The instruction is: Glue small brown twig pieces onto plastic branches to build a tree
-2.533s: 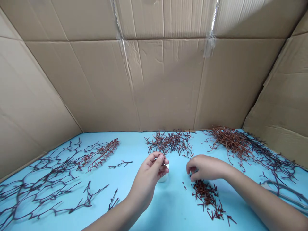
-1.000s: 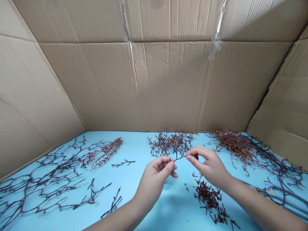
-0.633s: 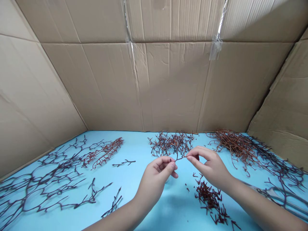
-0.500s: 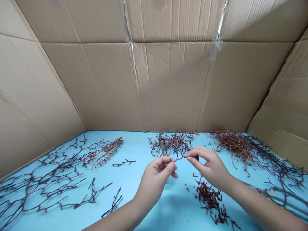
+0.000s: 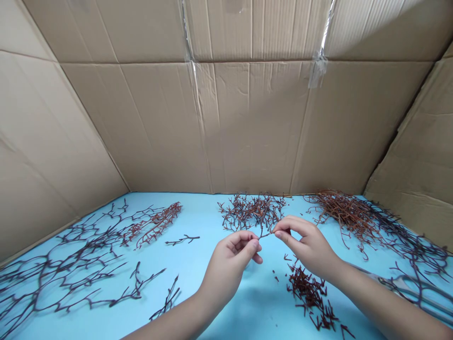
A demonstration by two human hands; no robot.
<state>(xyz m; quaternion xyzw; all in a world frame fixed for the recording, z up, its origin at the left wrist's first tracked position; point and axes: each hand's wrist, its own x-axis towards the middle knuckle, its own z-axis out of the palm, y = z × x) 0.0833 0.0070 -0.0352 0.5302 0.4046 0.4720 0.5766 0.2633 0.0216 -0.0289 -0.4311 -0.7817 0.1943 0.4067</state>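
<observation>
Between my two hands, above the blue surface, is a thin dark forked twig point(image 5: 264, 234). My left hand point(image 5: 235, 257) pinches its left end between thumb and fingers. The fingertips of my right hand point(image 5: 304, 238) are closed at the twig's reddish right end; how much of it lies inside them is hidden. Behind the hands sits a pile of short branched twigs point(image 5: 244, 210). Just below my right hand lies a heap of small reddish-brown snippets point(image 5: 307, 290).
Dark branching twigs point(image 5: 46, 269) spread over the left side, near a reddish sprig point(image 5: 155, 223). A tangle of reddish stems point(image 5: 343, 210) and dark twigs point(image 5: 406, 236) lie right. Scissors point(image 5: 399, 283) are partly behind my right forearm. Cardboard walls point(image 5: 247, 127) enclose the blue surface point(image 5: 198, 212).
Both hands stay almost in place. The twig between them has shifted very slightly, and its reddish right end shows a little more at my right fingertips.
</observation>
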